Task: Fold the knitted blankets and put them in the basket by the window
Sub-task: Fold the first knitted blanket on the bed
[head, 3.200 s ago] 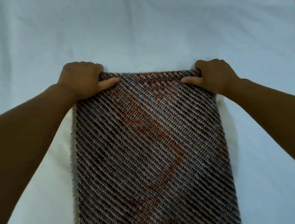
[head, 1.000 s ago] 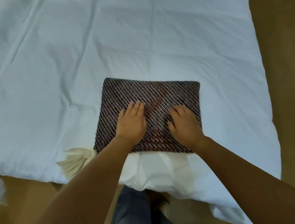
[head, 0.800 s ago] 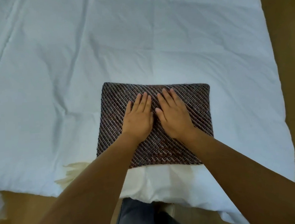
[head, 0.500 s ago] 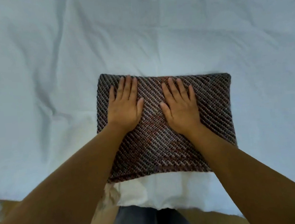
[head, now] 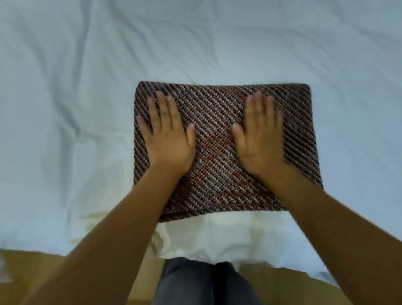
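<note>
1. I find both hands flat, palms down, on the folded knitted blanket (head: 213,117). The left hand (head: 167,135) lies toward its left side and the right hand (head: 257,135) right of centre. All fingers are straight, neither hand grips anything, and the fingertips are slightly blurred. I judge this to be pressing, to settle the layers so the fold holds.
2. Nearest me are the person's legs (head: 206,294) in grey trousers, standing on a tan floor (head: 36,276) at the foot of the bed.
3. A pale cream cloth (head: 225,232) lies at the bed's near edge, partly beneath the blanket. I cannot tell whether it is bedding or a second blanket.
4. The blanket is a compact rectangle with its near edge on that cloth and its corners fairly square. It appears fully folded.
5. Beyond it the white bed sheet (head: 68,66) is rumpled, with creases running away to the far edge.
6. Neither basket nor window is in view. I see nothing blocking a lift. My concern is that the loose knit may slump open unless it is carried supported from beneath.
</note>
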`<state>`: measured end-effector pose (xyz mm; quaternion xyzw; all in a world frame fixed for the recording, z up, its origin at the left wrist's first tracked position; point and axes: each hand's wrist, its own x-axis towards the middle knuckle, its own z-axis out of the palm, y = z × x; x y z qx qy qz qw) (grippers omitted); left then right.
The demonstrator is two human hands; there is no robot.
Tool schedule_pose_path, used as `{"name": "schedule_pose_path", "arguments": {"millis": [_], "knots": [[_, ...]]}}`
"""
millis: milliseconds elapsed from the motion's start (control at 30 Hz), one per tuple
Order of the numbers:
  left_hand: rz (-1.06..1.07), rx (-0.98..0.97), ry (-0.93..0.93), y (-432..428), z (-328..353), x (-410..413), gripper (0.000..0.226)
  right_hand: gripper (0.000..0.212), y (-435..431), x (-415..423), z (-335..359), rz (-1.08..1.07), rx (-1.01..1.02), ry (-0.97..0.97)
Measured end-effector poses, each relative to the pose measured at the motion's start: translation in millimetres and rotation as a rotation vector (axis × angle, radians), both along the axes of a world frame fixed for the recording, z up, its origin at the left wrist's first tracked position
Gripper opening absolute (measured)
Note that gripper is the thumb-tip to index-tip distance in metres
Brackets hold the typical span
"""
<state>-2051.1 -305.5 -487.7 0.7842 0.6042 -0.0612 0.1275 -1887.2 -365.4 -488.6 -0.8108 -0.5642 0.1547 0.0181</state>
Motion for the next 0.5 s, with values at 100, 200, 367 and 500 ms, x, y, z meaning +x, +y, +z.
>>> {"name": "schedule_pose_path", "arguments": {"millis": [100, 200, 367, 500], "knots": [[-0.058, 0.033, -0.062, -72.5, -4.5, -3.9, 0.067, 0.061, -45.9, -61.6, -1.8, 0.149, 0.059, 0.132], [-0.032, -0.015, -0.017, -103.7, -23.7, -26.0, 0.072, 0.06, -79.4, -62.8, -18.7, 0.103, -0.013, 0.062], [-0.052, -0.103, 0.08, -98.3, -41.7, -58.4, 0.096, 0.069, -117.8, 4.5, -35.5, -0.008, -0.138, -0.055], [0.078, -0.153, -0.011, -88.9, -37.5, -52.9, 0.1, 0.076, -117.0, 16.6, -27.9, -0.013, -0.225, -0.017]]}}
